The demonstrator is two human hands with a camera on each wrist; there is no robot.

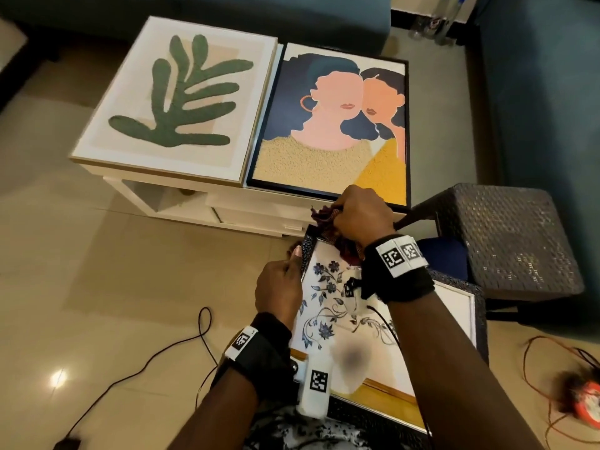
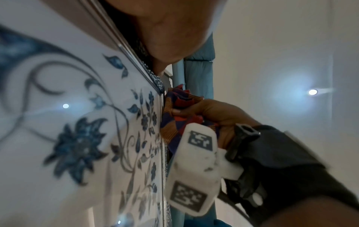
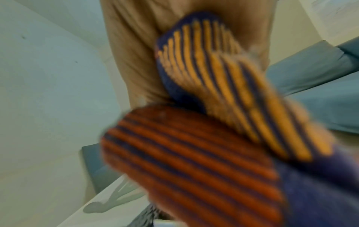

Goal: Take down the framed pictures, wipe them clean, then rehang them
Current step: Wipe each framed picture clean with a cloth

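Note:
A dark-framed picture of blue flowers [image 1: 328, 300] lies tilted across my lap. My left hand [image 1: 279, 287] grips its left frame edge, thumb on top. My right hand [image 1: 360, 216] holds a bunched striped cloth [image 1: 324, 216] in red, orange and purple against the picture's top edge. In the left wrist view the blue flower picture [image 2: 81, 138] fills the left side, and the right hand [image 2: 213, 112] clutches the cloth [image 2: 180, 104] at its frame corner. The right wrist view is blurred and filled by the cloth [image 3: 213, 122]. Two more pictures lie on a white table [image 1: 259, 209]: a green leaf picture [image 1: 178, 99] and a two-faces picture [image 1: 337, 125].
A dark woven stool [image 1: 506, 241] stands to the right of the table. A blue sofa [image 1: 545, 92] rises behind it. Black cables [image 1: 181, 345] trail over the tiled floor at left, and orange wires with a red object [image 1: 584, 401] lie at right.

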